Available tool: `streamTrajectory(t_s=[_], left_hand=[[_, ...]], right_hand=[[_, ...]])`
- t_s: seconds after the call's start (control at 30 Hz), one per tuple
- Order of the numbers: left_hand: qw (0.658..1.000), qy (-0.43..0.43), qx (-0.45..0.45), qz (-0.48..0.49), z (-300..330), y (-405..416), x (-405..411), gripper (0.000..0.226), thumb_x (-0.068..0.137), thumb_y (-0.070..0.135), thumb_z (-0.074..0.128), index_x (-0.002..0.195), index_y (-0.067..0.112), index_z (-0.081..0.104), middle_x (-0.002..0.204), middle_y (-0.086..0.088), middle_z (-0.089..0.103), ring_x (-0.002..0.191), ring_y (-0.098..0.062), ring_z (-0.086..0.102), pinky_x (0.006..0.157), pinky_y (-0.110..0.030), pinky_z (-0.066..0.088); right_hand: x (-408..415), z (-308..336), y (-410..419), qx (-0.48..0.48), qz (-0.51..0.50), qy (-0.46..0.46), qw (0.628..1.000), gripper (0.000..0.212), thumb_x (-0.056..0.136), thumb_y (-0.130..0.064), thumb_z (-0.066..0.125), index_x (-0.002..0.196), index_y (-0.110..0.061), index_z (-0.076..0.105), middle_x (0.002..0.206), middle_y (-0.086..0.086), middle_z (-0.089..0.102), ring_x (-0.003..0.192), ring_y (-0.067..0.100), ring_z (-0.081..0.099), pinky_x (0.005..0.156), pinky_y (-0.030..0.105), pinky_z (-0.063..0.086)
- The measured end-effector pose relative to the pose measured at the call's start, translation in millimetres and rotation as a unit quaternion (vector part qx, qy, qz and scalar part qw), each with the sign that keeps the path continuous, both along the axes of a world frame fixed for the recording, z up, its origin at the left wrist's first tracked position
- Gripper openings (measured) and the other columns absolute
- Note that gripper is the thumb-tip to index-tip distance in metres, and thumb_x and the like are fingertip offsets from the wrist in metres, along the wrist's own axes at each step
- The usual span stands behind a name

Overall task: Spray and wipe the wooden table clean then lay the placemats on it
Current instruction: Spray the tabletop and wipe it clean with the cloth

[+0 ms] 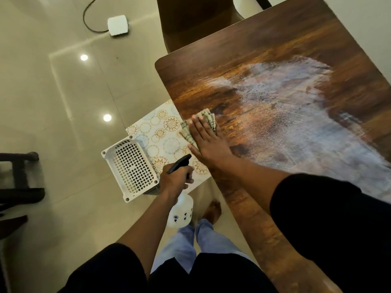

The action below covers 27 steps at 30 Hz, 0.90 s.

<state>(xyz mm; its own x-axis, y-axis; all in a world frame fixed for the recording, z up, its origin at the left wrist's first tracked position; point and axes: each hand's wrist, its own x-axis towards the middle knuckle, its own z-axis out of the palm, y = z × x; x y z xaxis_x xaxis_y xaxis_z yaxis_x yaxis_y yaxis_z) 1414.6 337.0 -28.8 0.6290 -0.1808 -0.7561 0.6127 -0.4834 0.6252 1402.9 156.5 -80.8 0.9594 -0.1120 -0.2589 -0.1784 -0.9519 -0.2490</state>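
My right hand (208, 142) lies flat, fingers spread, pressing a checked green cloth (190, 132) onto the wooden table (264, 49) close to its left edge. A wide patch of whitish wet spray (296, 115) covers the table's middle. My left hand (176, 180) grips the black trigger head of a white spray bottle (182, 212), held below table level beside the edge. Patterned placemats (160, 132) with gold and blue circles lie on something low to the left of the table, partly under its edge.
A white perforated plastic basket (130, 167) sits next to the placemats. A brown chair (190, 22) stands at the table's far end. A white box with a dark cable (117, 25) lies on the tiled floor. Dark furniture (19, 178) is at the left edge.
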Motion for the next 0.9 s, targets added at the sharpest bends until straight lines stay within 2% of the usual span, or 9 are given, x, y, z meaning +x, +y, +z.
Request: streamTrajectory(t_s=[0.1,0.2,0.27,0.33,0.4,0.5,0.63,0.73,0.9], left_hand=[[1.000,-0.015,-0.007,0.012,4,-6,7,0.003,0.086,0.016,0.076,0.084,0.016,0.079,0.072,-0.008,0.073,0.069,-0.023,0.075,0.061,-0.032,0.049],[0.999,-0.014,-0.027,0.018,0,-8,12,0.021,0.085,0.014,0.075,0.077,0.033,0.079,0.070,-0.008,0.072,0.069,-0.024,0.075,0.060,-0.030,0.048],[0.999,-0.009,-0.034,0.021,-4,-6,13,0.020,0.086,0.014,0.075,0.075,0.030,0.080,0.068,-0.009,0.070,0.070,-0.026,0.075,0.060,-0.030,0.047],[0.999,0.004,-0.031,0.022,-9,-5,11,0.009,0.086,0.013,0.075,0.080,0.019,0.080,0.068,-0.009,0.070,0.069,-0.027,0.074,0.061,-0.031,0.046],[1.000,0.013,-0.017,0.014,-11,-3,9,0.007,0.086,0.014,0.076,0.084,0.009,0.079,0.067,-0.009,0.070,0.068,-0.025,0.074,0.061,-0.031,0.046],[1.000,0.019,-0.007,0.001,-13,0,9,0.017,0.086,0.014,0.075,0.088,-0.003,0.077,0.067,-0.009,0.069,0.067,-0.025,0.073,0.061,-0.032,0.046],[0.999,0.013,-0.013,-0.028,-13,4,9,0.012,0.086,0.014,0.075,0.090,0.003,0.079,0.068,-0.010,0.070,0.067,-0.025,0.072,0.058,-0.031,0.047],[0.998,0.020,-0.025,-0.061,-16,4,5,0.012,0.089,0.014,0.076,0.093,0.003,0.079,0.070,-0.009,0.071,0.070,-0.025,0.073,0.061,-0.032,0.049],[0.993,0.023,-0.039,-0.105,-17,8,-5,0.016,0.089,0.016,0.077,0.094,0.000,0.079,0.071,-0.009,0.072,0.072,-0.026,0.074,0.061,-0.033,0.050]], right_hand=[[50,2,-8,-0.002,-0.014,0.013,1.000,0.079,0.107,-0.061,0.015,0.165,-0.017,-0.017,0.173,0.001,-0.022,0.159,0.020,-0.022,0.128,0.059,-0.001],[80,3,-12,-0.004,-0.020,0.016,1.000,0.079,0.108,-0.060,0.017,0.165,-0.017,-0.017,0.174,0.001,-0.020,0.159,0.020,-0.021,0.128,0.058,-0.001],[85,4,-9,-0.009,-0.024,0.012,1.000,0.078,0.108,-0.059,0.017,0.165,-0.018,-0.016,0.174,0.001,-0.020,0.159,0.020,-0.020,0.128,0.057,-0.003],[76,4,-4,-0.011,-0.018,0.000,1.000,0.078,0.108,-0.058,0.018,0.165,-0.018,-0.015,0.174,0.001,-0.019,0.160,0.019,-0.020,0.128,0.056,-0.003],[54,2,3,-0.012,-0.002,-0.021,1.000,0.077,0.108,-0.058,0.020,0.167,-0.018,-0.011,0.175,0.001,-0.015,0.160,0.019,-0.016,0.128,0.057,0.001],[0,-2,14,-0.017,0.006,-0.052,0.998,0.077,0.108,-0.057,0.027,0.168,-0.017,0.001,0.176,0.003,-0.005,0.162,0.020,-0.007,0.127,0.058,0.007],[-81,-1,29,-0.022,-0.017,-0.058,0.998,0.074,0.110,-0.056,0.029,0.168,-0.018,0.004,0.176,0.002,-0.002,0.162,0.020,-0.004,0.127,0.057,0.010],[-130,-1,38,-0.025,-0.070,-0.041,0.996,0.074,0.110,-0.055,0.027,0.168,-0.016,0.002,0.176,0.003,-0.004,0.162,0.021,-0.003,0.126,0.059,0.016],[-168,-4,58,-0.026,-0.180,-0.007,0.983,0.075,0.109,-0.059,0.019,0.168,-0.016,0.002,0.176,0.003,-0.003,0.162,0.021,-0.003,0.125,0.059,0.021]])
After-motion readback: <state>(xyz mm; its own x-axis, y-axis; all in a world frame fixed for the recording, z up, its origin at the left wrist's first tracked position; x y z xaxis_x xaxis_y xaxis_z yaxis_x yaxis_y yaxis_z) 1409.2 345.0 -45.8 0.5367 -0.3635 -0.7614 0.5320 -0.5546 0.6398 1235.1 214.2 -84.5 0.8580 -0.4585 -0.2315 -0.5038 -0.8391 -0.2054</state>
